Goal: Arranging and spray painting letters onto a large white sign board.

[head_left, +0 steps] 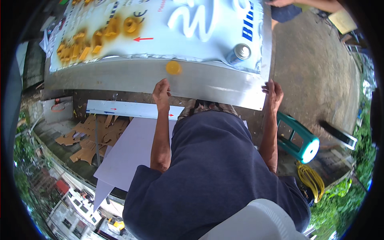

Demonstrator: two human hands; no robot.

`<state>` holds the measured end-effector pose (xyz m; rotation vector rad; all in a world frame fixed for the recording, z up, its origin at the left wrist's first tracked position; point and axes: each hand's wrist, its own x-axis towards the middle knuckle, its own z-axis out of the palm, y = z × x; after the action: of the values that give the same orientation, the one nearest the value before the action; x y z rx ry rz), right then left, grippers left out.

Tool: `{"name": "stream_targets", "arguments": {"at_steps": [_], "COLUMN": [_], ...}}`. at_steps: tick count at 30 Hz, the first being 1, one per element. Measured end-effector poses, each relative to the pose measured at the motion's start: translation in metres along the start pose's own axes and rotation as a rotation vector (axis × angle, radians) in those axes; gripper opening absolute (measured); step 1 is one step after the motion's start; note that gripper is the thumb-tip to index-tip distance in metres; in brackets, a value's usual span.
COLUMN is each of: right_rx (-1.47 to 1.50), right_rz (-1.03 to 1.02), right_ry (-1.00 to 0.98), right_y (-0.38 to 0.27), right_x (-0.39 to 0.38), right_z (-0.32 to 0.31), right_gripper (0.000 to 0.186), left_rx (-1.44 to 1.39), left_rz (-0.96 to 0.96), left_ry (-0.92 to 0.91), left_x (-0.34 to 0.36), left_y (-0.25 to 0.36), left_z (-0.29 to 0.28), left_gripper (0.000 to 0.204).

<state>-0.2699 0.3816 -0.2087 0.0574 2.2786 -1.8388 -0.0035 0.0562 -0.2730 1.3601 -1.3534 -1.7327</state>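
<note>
A spray can [240,54] stands on a white plastic sheet with blue print [192,44]. Small yellow block letters [84,48] lie on the sheet's left part, with yellow-brown overspray around them. A round yellow cap [173,67] sits on the bare metal strip of the table [120,80]. Just below the cap, near the table's front edge, my left hand [161,92] has its fingers curled in, with nothing visible in them. My right hand [274,94] is at the table's front right corner, fingers bent but apart, and I see nothing held.
A green stool [298,138] lies at the right, near a coiled yellow hose or cable [311,182]. At the left are cut cardboard scraps [94,138] and large pale panels [130,154]. Another person's hand [280,3] shows at the table's far right.
</note>
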Motion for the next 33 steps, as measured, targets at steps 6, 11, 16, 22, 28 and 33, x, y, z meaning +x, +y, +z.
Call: {"name": "stream_targets", "arguments": {"at_steps": [6,11,16,22,28,33], "right_rx": [-0.691,-0.632,-0.830,-0.854,-0.844,-0.886], "right_rz": [-0.002,0.206,0.285,0.315,0.387,0.369], "right_ry": [0.201,0.256,0.344,0.324,0.281,0.350], "right_y": [0.109,0.159,0.148,0.114,0.111,0.122], "right_x": [0.053,0.086,0.080,0.066,0.068,0.074], "right_z": [-0.027,-0.014,0.004,0.016,0.015,0.013], "right_gripper": [0.047,0.058,0.081,0.080,0.080,0.080], "left_rx": [0.333,0.522,0.840,1.096,1.094,1.099], "left_rz": [0.317,0.380,0.460,0.489,0.630,0.627], "left_ry": [0.339,0.455,0.536,0.487,0.466,0.450], "left_x": [0.043,0.058,0.069,0.061,0.056,0.057], "left_y": [-0.015,-0.021,-0.033,-0.044,-0.047,-0.047], "left_z": [-0.032,-0.066,-0.083,-0.073,-0.070,-0.072], "left_gripper": [0.034,0.039,0.052,0.061,0.060,0.061]}}
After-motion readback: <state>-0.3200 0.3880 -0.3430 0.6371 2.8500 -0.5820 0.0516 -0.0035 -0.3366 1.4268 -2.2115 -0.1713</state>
